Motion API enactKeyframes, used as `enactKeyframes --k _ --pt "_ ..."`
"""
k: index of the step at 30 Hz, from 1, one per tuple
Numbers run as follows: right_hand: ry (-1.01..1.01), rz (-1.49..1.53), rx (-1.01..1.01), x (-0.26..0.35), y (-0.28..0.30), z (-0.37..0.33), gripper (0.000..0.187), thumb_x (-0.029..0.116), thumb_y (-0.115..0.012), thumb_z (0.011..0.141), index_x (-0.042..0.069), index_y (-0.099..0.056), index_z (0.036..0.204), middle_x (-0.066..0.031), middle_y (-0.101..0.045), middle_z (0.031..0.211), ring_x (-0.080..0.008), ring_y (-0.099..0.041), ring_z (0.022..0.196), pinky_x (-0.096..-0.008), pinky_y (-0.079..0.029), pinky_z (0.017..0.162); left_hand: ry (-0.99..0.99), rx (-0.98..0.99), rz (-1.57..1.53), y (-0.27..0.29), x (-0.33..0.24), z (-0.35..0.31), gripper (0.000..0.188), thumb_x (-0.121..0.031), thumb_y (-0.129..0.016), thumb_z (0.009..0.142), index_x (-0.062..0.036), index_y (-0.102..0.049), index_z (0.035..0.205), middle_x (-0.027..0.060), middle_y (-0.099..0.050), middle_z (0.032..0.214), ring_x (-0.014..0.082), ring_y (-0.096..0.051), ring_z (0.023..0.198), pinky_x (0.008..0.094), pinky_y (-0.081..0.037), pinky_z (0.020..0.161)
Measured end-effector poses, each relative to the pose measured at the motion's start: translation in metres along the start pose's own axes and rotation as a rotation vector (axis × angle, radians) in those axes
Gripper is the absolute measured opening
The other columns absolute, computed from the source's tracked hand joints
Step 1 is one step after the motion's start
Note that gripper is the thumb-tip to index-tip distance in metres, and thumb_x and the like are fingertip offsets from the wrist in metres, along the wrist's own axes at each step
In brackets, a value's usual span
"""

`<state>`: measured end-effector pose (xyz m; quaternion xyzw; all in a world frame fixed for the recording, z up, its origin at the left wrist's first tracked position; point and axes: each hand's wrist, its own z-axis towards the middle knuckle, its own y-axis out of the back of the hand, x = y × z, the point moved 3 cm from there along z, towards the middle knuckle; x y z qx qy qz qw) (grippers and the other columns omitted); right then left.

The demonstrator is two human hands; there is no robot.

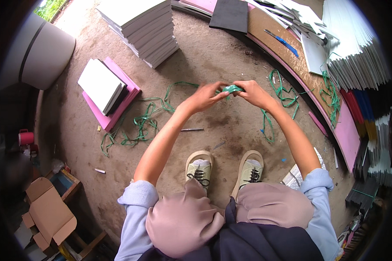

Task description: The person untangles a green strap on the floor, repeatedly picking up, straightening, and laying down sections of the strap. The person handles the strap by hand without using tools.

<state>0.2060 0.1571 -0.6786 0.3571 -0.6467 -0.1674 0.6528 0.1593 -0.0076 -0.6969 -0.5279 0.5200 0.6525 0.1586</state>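
In front of me, at arm's length, green plastic strapping (232,88) is bunched and stretched between my two hands. My left hand (204,96), slightly smeared by motion, pinches one side of it between thumb and fingers. My right hand (253,93) grips the other side, its fingers curled over the strapping. A long loose tangle of the same green strapping (146,122) trails over the floor to the left. More green loops (287,98) lie on the floor to the right.
White sheets (101,85) on pink boards (133,89) lie at left, below a tall stack of sheets (150,30). A blue cutter knife (287,45) rests on a brown board (272,52) at right. An opened cardboard box (52,209) sits lower left. My sandalled feet are below my hands.
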Motion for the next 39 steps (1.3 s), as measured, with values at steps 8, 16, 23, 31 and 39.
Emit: enactKeyframes --k 8,16,23,31,39 --pt "-0.209 -0.024 0.018 -0.042 0.024 -0.034 0.036 0.037 -0.058 0.078 0.001 -0.057 0.083 -0.0091 -0.054 0.065 -0.0205 -0.05 0.061 -0.0318 -0.039 0.06 0.123 -0.39 0.439 0.039 0.054 -0.047 0.027 -0.028 -0.045 0.086 -0.0059 -0.056 0.097 0.0133 -0.055 0.096 0.0316 -0.055 0.086 0.0383 -0.045 0.07" --pt "-0.322 0.227 -0.062 -0.066 0.054 -0.044 0.031 0.034 -0.053 0.082 0.004 -0.06 0.084 -0.0014 -0.058 0.072 -0.0077 -0.045 0.059 -0.0237 -0.037 0.055 0.926 -0.219 1.205 0.128 0.141 -0.141 0.033 -0.029 -0.059 0.076 -0.0127 -0.055 0.104 0.0102 -0.053 0.1 0.0265 -0.053 0.094 0.0446 -0.04 0.077" --pt "-0.202 0.192 0.086 -0.019 0.017 -0.011 0.029 0.032 -0.053 0.083 0.004 -0.057 0.082 -0.0006 -0.056 0.069 -0.0081 -0.043 0.056 -0.0241 -0.036 0.052 -0.013 -0.317 0.238 0.008 0.035 -0.02 0.057 -0.042 -0.048 0.083 -0.0012 -0.04 0.122 0.0187 -0.044 0.12 0.0314 -0.042 0.109 0.0404 -0.031 0.094" --pt "-0.511 0.384 0.088 -0.089 0.066 -0.08 0.026 0.031 -0.055 0.083 0.006 -0.056 0.075 0.0027 -0.047 0.061 -0.0043 -0.04 0.051 -0.021 -0.032 0.045 0.388 -0.448 -0.236 0.004 0.104 -0.057 0.04 -0.038 -0.046 0.086 -0.0024 -0.059 0.098 0.012 -0.061 0.076 0.0178 -0.054 0.068 0.0314 -0.043 0.065" --pt "-0.58 0.199 -0.086 -0.158 0.074 -0.111 0.027 0.033 -0.057 0.082 0.006 -0.056 0.076 0.0071 -0.039 0.052 -0.003 -0.031 0.045 -0.0193 -0.024 0.041 0.674 -0.606 0.364 0.082 0.147 -0.135 0.035 -0.039 -0.044 0.084 -0.0089 -0.062 0.088 0.0183 -0.06 0.08 0.0343 -0.057 0.082 0.0404 -0.044 0.071"
